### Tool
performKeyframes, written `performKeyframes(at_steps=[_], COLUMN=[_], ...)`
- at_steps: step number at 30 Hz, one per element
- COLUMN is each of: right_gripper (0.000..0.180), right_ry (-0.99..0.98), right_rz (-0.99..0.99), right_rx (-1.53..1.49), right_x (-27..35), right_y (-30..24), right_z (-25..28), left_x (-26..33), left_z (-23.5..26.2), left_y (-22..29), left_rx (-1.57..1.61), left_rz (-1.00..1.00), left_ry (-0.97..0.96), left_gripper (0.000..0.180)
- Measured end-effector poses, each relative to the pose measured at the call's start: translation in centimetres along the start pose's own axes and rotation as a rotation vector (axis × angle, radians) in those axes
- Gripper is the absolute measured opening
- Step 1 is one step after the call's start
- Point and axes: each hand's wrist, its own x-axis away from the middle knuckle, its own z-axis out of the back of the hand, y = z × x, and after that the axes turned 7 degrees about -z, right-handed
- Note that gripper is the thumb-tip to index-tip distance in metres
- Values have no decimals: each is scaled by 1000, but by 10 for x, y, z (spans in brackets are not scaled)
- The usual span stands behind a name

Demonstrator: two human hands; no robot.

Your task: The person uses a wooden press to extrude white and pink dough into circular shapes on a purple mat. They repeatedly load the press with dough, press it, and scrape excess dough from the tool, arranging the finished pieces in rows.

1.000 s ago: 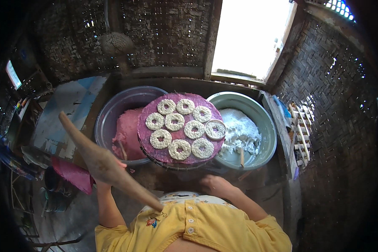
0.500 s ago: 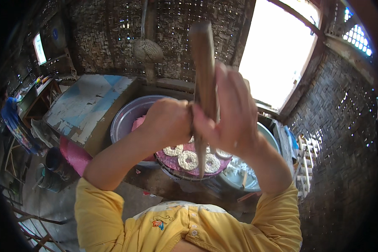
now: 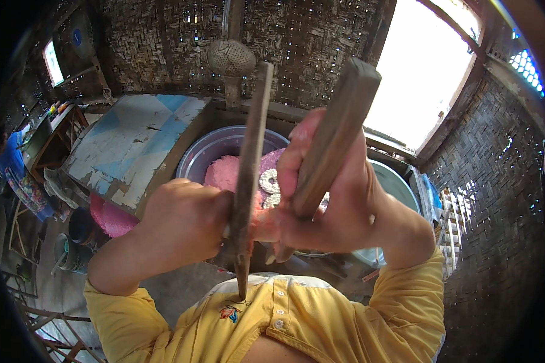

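Note:
My left hand (image 3: 188, 218) is closed in a fist around a long, dark wooden board (image 3: 254, 139), seen nearly edge-on, whose lower end narrows near my shirt. My right hand (image 3: 354, 190) wraps round a thick wooden bar (image 3: 339, 133), tilted with its upper end away to the right. Between the two wooden pieces is a pinkish-orange patch that I cannot make out clearly. Behind my hands, ring-shaped white pieces (image 3: 269, 179) lie on a pink surface, partly hidden. Pink dough-like stuff (image 3: 223, 173) sits in a purple basin (image 3: 191, 151).
A pale green basin (image 3: 399, 181) stands at the right. A worn blue-and-white board (image 3: 130, 145) lies at the left, above a pink container (image 3: 109, 218) and a bucket (image 3: 69, 257). A perforated skimmer (image 3: 231, 57) hangs on the woven wall. Another person (image 3: 27, 175) is at far left.
The two wooden pieces, close together before, are now apart. My left hand has moved left and down with the board; my right hand now grips the bar, which leans to the right.

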Motion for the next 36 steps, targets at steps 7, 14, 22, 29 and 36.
performKeyframes(at_steps=[7, 14, 22, 29, 36], right_gripper=[51, 22, 41, 51, 32], right_ry=[790, 854, -257, -724, -916], right_rz=[-177, 73, -448, -979, -761], right_rx=[-267, -808, 54, 730, 959], right_x=[-39, -77, -32, -17, -57], right_y=[15, 65, 202, 250, 234], right_z=[33, -120, -248, -298, -231], left_x=[74, 66, 140, 161, 213], left_z=[-34, -91, -118, -160, -138], left_y=[-135, -165, -221, -218, -238], left_rx=[1324, 1574, 1469, 1550, 1345], left_rz=[466, -240, -146, 65, 7], left_ry=[324, 978, 1460, 1258, 1170], left_gripper=[35, 29, 53, 54, 53])
